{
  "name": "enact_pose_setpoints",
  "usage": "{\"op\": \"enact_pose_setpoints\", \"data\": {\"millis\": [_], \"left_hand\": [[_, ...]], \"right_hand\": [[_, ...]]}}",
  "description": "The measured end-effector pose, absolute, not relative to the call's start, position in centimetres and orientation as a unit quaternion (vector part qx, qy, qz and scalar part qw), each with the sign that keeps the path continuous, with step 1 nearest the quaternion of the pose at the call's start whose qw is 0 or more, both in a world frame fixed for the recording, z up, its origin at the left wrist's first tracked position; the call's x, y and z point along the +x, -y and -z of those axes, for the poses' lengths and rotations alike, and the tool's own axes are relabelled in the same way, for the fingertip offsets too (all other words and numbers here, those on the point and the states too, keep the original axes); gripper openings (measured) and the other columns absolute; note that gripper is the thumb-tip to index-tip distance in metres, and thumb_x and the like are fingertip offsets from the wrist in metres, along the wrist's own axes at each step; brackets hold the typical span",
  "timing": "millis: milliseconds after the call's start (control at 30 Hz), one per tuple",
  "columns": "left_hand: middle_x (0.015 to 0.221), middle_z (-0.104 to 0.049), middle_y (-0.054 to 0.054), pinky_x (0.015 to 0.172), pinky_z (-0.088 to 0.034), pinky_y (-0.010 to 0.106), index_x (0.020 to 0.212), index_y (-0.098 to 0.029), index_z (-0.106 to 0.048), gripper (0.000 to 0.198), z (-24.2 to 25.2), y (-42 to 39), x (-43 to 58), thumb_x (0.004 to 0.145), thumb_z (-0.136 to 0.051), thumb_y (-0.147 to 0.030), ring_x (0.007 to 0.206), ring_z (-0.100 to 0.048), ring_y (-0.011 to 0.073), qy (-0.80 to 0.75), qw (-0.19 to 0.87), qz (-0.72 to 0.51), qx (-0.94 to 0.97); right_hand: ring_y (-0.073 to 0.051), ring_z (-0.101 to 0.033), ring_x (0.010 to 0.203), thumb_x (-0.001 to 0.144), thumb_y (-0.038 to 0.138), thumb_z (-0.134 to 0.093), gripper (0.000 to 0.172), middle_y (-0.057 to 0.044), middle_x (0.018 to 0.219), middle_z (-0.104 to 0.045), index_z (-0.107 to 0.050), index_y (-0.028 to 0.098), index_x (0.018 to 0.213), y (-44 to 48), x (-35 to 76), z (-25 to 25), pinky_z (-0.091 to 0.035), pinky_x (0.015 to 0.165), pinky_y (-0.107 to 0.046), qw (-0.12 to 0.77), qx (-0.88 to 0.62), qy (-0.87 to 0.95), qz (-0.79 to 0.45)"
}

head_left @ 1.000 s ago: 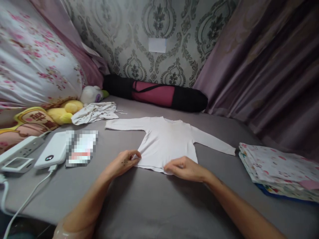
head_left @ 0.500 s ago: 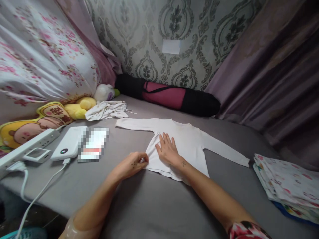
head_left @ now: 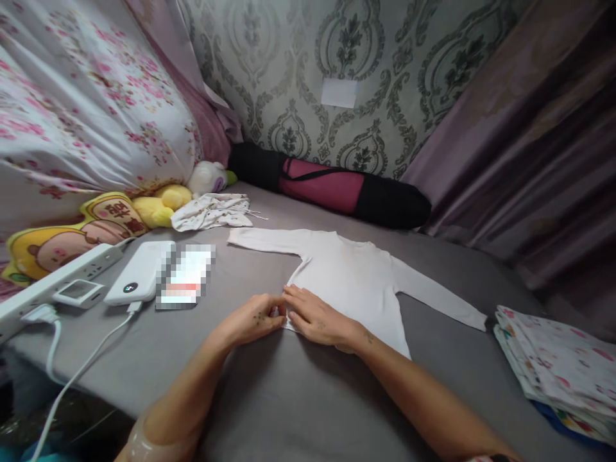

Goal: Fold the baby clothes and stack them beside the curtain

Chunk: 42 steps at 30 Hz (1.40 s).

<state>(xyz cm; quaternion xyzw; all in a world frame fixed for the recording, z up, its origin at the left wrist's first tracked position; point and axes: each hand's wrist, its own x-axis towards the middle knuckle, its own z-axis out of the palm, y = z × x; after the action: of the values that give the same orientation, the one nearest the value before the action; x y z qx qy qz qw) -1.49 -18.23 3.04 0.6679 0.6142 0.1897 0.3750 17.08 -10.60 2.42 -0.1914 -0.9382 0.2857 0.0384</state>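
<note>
A white long-sleeved shirt point(head_left: 351, 276) lies spread out on the grey sheet point(head_left: 269, 398), its neck facing the wall and both sleeves stretched out sideways. My left hand point(head_left: 260, 316) is closed on the shirt's lower left corner, thumb and fingers pinched at the hem. Right beside it, my right hand point(head_left: 317, 316) lies palm down on the lower left part of the shirt, fingers extended and their tips close to the left fingers. The right hand and forearm cover part of the hem.
Left stand a power strip point(head_left: 62, 289), a charger point(head_left: 79, 293), a white power bank point(head_left: 142, 273) with cable, and a blurred phone point(head_left: 187, 276). Crumpled white cloth point(head_left: 212, 213) and plush toys point(head_left: 156, 205) lie behind. A black-and-pink long bag point(head_left: 327, 186) lines the wall; folded cloths point(head_left: 558, 359) sit right.
My right hand has slid from the shirt's middle down and left to the lower left corner, next to my left hand. The left hand keeps its pinch. The view has shifted slightly.
</note>
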Motion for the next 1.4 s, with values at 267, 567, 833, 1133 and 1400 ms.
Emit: {"op": "enact_pose_setpoints", "data": {"millis": [267,567,833,1133,1400], "left_hand": [[0.064,-0.055,0.0,0.056,-0.031,0.024,0.08,-0.015,-0.067,0.031,-3.6,18.2,-1.3,0.081,-0.049,-0.041,0.061,-0.047,0.0134,-0.635,0.388,-0.179,0.643],[0.067,-0.058,0.001,0.056,-0.032,0.025,0.082,-0.016,-0.068,0.026,-3.2,18.1,-1.4,0.08,-0.052,-0.037,0.062,-0.049,0.0137,-0.646,0.389,-0.175,0.633],[0.067,-0.056,0.0,0.055,-0.03,0.024,0.082,-0.017,-0.067,0.021,-3.4,18.1,-1.5,0.078,-0.054,-0.033,0.062,-0.047,0.0129,-0.643,0.39,-0.164,0.638],[0.067,-0.056,0.0,0.057,-0.032,0.025,0.081,-0.017,-0.066,0.024,-3.9,18.3,-1.5,0.081,-0.049,-0.034,0.063,-0.048,0.0132,-0.635,0.393,-0.166,0.644],[0.067,-0.056,-0.001,0.057,-0.032,0.024,0.081,-0.018,-0.064,0.022,-3.9,18.4,-1.6,0.08,-0.05,-0.035,0.064,-0.048,0.0135,-0.635,0.38,-0.153,0.655]], "right_hand": [[-0.019,-0.063,0.102,0.093,0.022,-0.048,0.026,-0.005,0.108,-0.071,-0.07,0.02,0.105,2.2,11.9,-3.8,-0.045,0.088,-0.026,0.106,-0.394,0.896,-0.176],[-0.028,-0.061,0.11,0.091,0.019,-0.047,0.03,-0.014,0.118,-0.066,-0.067,0.017,0.113,-0.7,8.1,-4.0,-0.045,0.089,-0.033,-0.028,-0.443,0.894,-0.059],[-0.026,-0.065,0.103,0.094,0.026,-0.041,0.032,-0.011,0.109,-0.071,-0.069,0.019,0.108,-0.5,7.4,-2.1,-0.048,0.085,-0.031,0.088,-0.579,0.799,-0.133],[-0.017,-0.058,0.117,0.09,0.013,-0.04,0.041,-0.008,0.126,-0.066,-0.061,0.015,0.125,1.3,12.0,-0.7,-0.041,0.102,-0.027,0.17,-0.404,0.88,-0.182],[-0.022,-0.025,0.145,0.097,0.025,-0.032,0.053,-0.012,0.156,-0.032,-0.039,0.009,0.147,2.4,13.9,1.3,-0.015,0.119,-0.041,0.094,-0.409,0.9,-0.122]]}}
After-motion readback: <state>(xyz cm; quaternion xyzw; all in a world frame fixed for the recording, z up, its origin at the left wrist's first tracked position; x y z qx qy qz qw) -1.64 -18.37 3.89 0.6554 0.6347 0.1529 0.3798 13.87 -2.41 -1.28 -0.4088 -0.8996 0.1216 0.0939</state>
